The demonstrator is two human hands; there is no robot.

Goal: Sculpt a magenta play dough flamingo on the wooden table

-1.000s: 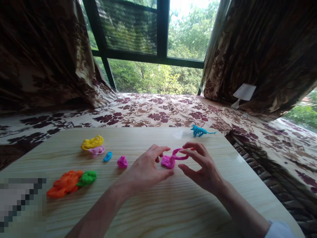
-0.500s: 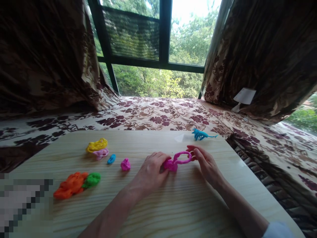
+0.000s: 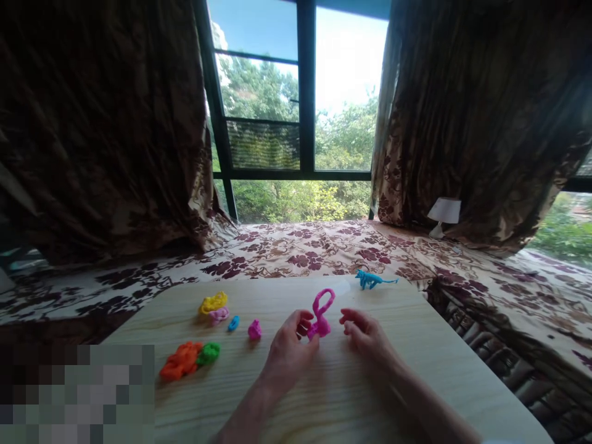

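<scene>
A magenta clay figure (image 3: 320, 325) with a tall loop on top stands over the middle of the pale wooden table (image 3: 393, 394). My left hand (image 3: 292, 345) grips its base from the left, thumb in front and fingers behind. Just right of the figure, my right hand (image 3: 365, 333) is apart from it, with fingers loosely curved and nothing between them. A small magenta lump (image 3: 254, 330) lies left of my left hand.
Farther left lie a blue ring (image 3: 234, 323), yellow clay (image 3: 213, 302), light pink clay (image 3: 219, 316), orange clay (image 3: 182, 361) and green clay (image 3: 208, 353). A blue clay animal (image 3: 372, 279) stands near the table's back right edge. A white lamp (image 3: 444, 211) is beyond.
The view has tipped upward. The loop, which lay out to the right by my right hand's fingers, now points up. My right hand is now clear of it.
</scene>
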